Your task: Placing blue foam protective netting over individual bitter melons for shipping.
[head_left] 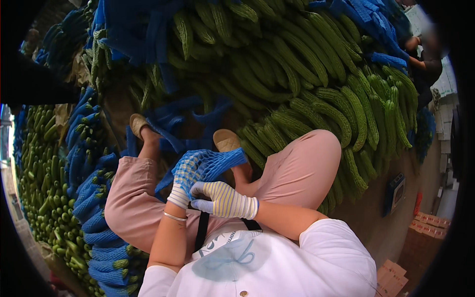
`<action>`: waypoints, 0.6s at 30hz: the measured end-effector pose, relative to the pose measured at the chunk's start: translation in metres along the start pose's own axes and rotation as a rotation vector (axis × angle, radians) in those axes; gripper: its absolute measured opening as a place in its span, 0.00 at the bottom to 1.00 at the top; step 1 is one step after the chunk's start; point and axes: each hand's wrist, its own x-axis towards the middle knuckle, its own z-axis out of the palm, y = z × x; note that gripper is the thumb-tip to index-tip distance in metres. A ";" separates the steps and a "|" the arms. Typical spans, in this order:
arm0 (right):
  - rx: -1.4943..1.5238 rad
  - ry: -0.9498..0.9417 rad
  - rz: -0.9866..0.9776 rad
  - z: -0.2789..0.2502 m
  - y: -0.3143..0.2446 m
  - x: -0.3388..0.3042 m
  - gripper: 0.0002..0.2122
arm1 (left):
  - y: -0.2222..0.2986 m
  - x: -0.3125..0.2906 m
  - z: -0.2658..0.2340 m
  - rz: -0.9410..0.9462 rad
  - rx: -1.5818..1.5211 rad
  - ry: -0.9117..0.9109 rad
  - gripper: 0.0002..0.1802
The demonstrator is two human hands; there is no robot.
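Observation:
My left hand [184, 171], in a striped knit glove, is inside a blue foam net sleeve [220, 162]. The mesh covers its fingers, so their pose is hard to make out. The free end of the sleeve stretches to the right, past the hand. My right hand [220, 198], in a similar striped glove with greyish-blue fingertips, is closed at the sleeve's near edge by my left wrist. Both hands are above my lap, between my bent knees. Long, ribbed green bitter gourds [316, 116] lie heaped beyond my right knee.
More blue net sleeves [173, 123] lie around my feet. At left are a row of net-wrapped gourds [99, 225] and a pile of smaller green vegetables [49, 173]. A blue scale-like device [394, 194] and cartons [428, 225] stand right. Another person [428, 67] is at the far right.

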 end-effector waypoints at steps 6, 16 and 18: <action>0.256 -0.044 0.055 -0.004 -0.002 0.016 0.09 | -0.027 -0.006 0.023 0.186 -0.348 0.258 0.21; 0.100 -0.317 -0.007 0.004 -0.014 0.022 0.09 | 0.002 0.023 0.000 0.225 -0.076 0.422 0.22; 0.211 -0.315 0.094 0.004 -0.002 0.020 0.10 | 0.008 0.022 -0.008 0.240 0.090 0.420 0.22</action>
